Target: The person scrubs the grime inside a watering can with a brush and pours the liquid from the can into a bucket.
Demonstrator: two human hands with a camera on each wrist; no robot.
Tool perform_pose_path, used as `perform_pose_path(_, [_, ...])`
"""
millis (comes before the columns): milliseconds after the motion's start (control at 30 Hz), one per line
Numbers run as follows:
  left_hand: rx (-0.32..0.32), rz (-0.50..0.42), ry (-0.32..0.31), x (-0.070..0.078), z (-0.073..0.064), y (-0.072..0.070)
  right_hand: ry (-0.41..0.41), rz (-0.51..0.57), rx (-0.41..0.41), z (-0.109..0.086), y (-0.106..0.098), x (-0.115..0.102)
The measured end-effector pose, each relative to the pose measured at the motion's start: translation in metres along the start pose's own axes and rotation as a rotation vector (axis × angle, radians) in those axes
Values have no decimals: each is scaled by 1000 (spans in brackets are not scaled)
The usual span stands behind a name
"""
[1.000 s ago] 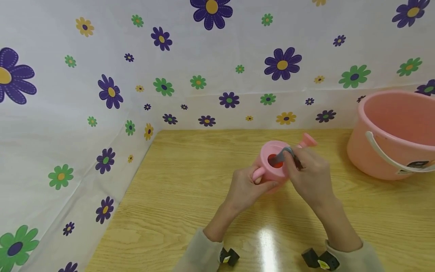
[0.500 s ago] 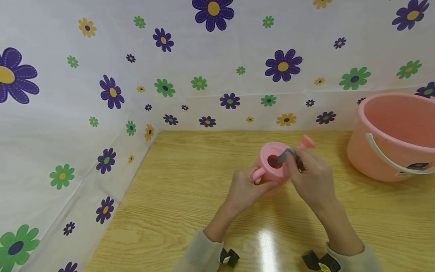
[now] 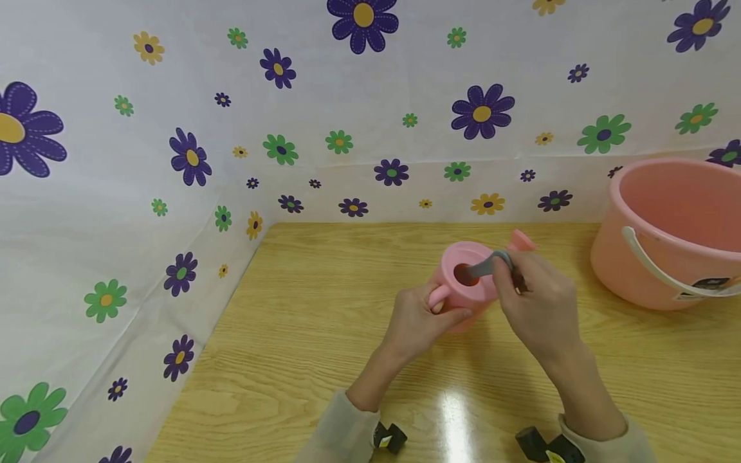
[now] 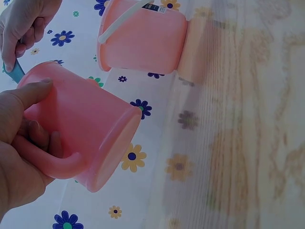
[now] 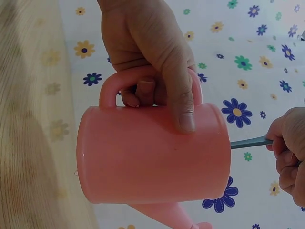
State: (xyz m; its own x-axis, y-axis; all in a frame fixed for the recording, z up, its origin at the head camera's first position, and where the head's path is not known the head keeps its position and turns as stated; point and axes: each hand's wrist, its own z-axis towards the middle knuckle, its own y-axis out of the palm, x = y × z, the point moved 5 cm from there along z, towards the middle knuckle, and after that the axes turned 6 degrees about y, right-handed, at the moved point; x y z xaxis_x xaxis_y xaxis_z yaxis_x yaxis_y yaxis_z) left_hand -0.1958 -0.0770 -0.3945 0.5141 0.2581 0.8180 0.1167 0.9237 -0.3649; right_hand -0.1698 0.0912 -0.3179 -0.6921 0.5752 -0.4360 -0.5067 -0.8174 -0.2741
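Note:
A pink watering can (image 3: 470, 299) is tilted over the wooden table, its round top opening facing up in the head view. My left hand (image 3: 418, 321) grips its loop handle, with fingers through the loop and the thumb along the wall, as the right wrist view shows. My right hand (image 3: 541, 299) pinches a slim grey-blue handle (image 3: 485, 265) of a tool whose far end goes into the opening. That end is hidden inside the can, so I cannot tell the tool's kind. Something red-orange shows inside the opening. The spout's flared pink head (image 3: 522, 241) sticks out behind my right hand.
A large pink bucket (image 3: 642, 257) with a white carrying handle (image 3: 666, 276) stands on the table (image 3: 312, 308) at the right. White cloth with printed flowers (image 3: 370, 83) hangs along the back and left sides.
My right hand has moved a little to the right, and slightly more of the grey-blue handle shows outside the opening. The left hand and can have barely moved.

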Motion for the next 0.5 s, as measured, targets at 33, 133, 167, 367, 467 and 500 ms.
perform_pose_path(33, [1,-4,-1,0,0,0,6,6,8,0,0,0])
perform_pose_path(133, [3,-8,2,-1,0,0,-7,0,21,0,-1,0])
perform_pose_path(167, [3,-10,3,-1,0,0,-18,-3,23,1,-1,-1])
perform_pose_path(367, [-9,-4,22,0,0,0,-9,13,12,0,1,2])
perform_pose_path(467, [-13,0,27,1,0,0,-8,11,-1,-2,6,6])
perform_pose_path(500, [-11,1,27,1,1,0,-4,12,-2,-3,8,7])
